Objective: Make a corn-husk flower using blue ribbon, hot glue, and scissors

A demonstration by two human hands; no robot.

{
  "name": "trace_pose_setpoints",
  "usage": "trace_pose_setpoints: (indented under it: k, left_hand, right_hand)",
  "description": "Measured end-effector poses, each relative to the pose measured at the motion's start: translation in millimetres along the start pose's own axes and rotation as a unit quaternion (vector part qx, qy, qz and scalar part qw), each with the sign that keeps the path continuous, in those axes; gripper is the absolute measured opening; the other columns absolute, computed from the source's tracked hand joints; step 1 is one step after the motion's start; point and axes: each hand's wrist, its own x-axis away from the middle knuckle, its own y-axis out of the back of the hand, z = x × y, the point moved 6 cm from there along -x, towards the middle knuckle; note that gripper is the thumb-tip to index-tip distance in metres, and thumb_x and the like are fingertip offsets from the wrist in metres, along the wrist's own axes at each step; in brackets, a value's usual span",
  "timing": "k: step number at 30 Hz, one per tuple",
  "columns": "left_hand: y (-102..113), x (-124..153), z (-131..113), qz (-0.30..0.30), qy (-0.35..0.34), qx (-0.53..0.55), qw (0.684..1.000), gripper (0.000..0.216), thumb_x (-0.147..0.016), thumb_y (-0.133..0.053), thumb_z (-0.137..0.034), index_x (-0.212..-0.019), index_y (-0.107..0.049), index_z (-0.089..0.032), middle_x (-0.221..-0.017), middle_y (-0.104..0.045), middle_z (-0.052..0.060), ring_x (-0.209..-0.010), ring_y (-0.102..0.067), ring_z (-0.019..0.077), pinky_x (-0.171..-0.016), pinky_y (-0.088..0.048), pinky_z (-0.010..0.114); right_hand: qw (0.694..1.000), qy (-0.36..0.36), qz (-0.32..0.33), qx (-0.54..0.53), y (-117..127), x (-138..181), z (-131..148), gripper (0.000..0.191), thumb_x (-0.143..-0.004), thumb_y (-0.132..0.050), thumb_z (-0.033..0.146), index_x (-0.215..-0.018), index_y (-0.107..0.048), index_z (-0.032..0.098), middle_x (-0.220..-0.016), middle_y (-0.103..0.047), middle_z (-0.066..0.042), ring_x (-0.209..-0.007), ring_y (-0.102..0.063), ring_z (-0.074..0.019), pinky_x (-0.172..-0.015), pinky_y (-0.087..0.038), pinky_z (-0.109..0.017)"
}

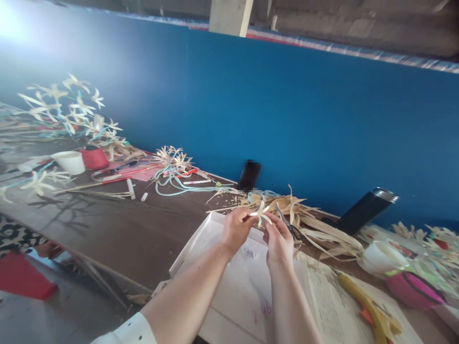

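Observation:
Between my two hands is a small pale flower [261,213] with narrow cream petals, like dried husk. My left hand [236,229] pinches a petal on its left side. On the other side, the fingers of my right hand [278,236] are closed on the flower near its base and right petals. Both hands are above a shallow white box [204,239] on the table. Dark-handled scissors [294,232] lie just beyond my right hand, beside a heap of dry husk strips [333,236].
A yellow glue gun [369,303], white cup [382,258], pink pouch [414,289] and tilted black flask [366,210] are at right. Finished-looking flowers [174,157] on blue stems, another white cup [70,162] and a red object [94,157] are left. A blue wall [215,105] bounds the table.

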Motion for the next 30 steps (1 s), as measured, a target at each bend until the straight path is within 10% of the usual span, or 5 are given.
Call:
trace_pose_setpoints:
  k: [30]
  left_hand:
    - [-2, 3, -9, 0.024, -0.054, -0.021, 0.998, 0.008, -0.075, -0.063, -0.022, -0.078, -0.070, -0.020, -0.075, -0.067, 0.002, -0.069, -0.058, 0.0128, -0.065, -0.045, 0.022]
  right_hand:
    - [0.973, -0.102, 0.084, -0.189, -8, 5, 11, 0.029, -0.066, -0.070, 0.037, -0.088, -0.067, 0.018, -0.079, -0.062, 0.000, -0.048, -0.043, -0.0036, -0.039, -0.032, -0.015]
